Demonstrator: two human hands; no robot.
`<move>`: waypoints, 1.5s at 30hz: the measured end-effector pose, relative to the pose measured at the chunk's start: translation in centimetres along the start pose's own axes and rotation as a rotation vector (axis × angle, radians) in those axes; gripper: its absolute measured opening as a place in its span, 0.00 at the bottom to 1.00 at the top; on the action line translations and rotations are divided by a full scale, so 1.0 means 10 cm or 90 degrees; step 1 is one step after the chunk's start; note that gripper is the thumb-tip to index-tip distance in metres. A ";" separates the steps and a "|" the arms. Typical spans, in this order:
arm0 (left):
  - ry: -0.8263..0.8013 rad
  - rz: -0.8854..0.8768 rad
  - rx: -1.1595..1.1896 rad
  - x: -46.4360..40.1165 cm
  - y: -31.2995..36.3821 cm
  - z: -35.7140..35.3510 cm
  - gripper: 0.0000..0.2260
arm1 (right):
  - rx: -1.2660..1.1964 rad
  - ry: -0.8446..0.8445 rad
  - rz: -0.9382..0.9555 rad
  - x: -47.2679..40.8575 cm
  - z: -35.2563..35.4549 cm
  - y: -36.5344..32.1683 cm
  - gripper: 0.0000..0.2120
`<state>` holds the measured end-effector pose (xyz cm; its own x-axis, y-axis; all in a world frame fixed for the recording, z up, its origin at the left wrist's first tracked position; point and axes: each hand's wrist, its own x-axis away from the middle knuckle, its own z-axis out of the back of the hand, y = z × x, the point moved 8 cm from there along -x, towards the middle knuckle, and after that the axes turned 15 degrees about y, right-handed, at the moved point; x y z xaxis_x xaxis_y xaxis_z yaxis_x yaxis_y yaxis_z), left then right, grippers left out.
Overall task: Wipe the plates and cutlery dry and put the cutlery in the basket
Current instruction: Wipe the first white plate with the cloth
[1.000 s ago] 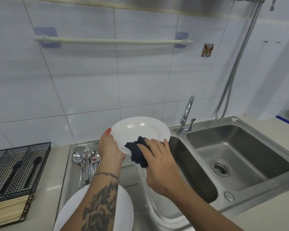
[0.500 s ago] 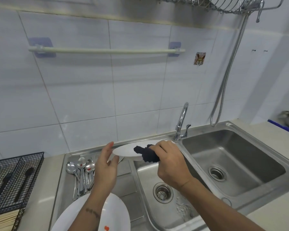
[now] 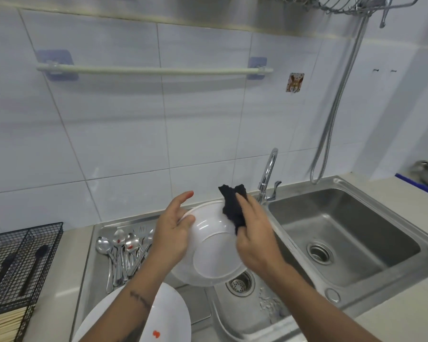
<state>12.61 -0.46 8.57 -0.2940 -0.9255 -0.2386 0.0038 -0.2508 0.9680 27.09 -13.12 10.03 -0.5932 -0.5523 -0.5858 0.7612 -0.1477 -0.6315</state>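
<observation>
Plate (image 3: 215, 257) held tilted over sink (image 3: 245, 314), underside up, gripped at rim by left hand (image 3: 173, 233). Cloth (image 3: 232, 208) pressed to it by right hand (image 3: 253, 240). Cutlery (image 3: 124, 253) piled on drainboard; basket (image 3: 22, 262) on table (image 3: 50, 314) at left.

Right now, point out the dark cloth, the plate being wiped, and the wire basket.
dark cloth (image 3: 232, 208): head view, its middle fold.
plate being wiped (image 3: 215, 255): head view, its underside.
wire basket (image 3: 47, 243): head view, its right wall.

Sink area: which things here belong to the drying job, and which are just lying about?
Job: plate in left hand; dark cloth in right hand; spoons and forks; second plate; wire basket.
Lying about: faucet; towel rail; spray hose.
</observation>
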 end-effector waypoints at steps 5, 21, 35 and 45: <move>0.018 0.093 0.059 0.05 0.00 -0.14 0.22 | 0.106 -0.130 0.222 0.36 -0.27 -0.36 0.35; 0.016 0.223 0.190 0.09 -0.06 -0.13 0.14 | 0.068 0.046 0.023 -0.07 -0.02 -0.10 0.29; 0.039 0.251 0.244 0.01 -0.13 -0.10 0.16 | 0.002 0.016 0.022 -0.32 0.13 0.20 0.27; 0.050 0.236 0.217 0.03 -0.08 -0.06 0.18 | -0.003 0.021 -0.027 -0.18 0.08 0.24 0.27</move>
<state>13.06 -0.70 7.71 -0.2589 -0.9566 0.1337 -0.2210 0.1934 0.9559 30.24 -13.16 10.01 -0.6328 -0.5179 -0.5756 0.7345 -0.1663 -0.6579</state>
